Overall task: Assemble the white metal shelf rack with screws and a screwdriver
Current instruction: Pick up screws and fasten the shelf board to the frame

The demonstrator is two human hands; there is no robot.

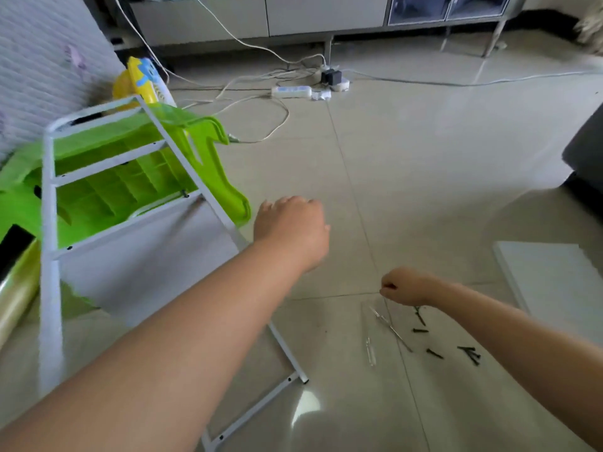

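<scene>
Where screws (pixel 434 353) scatter, white rack frame (pixel 52 256) tilted, long axis toward viewer.

Two bare, sleeveless forearms

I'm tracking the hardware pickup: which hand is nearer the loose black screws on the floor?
Right. The right hand hovers just above the black screws; the left hand is farther off, up by the white rack frame.
</scene>
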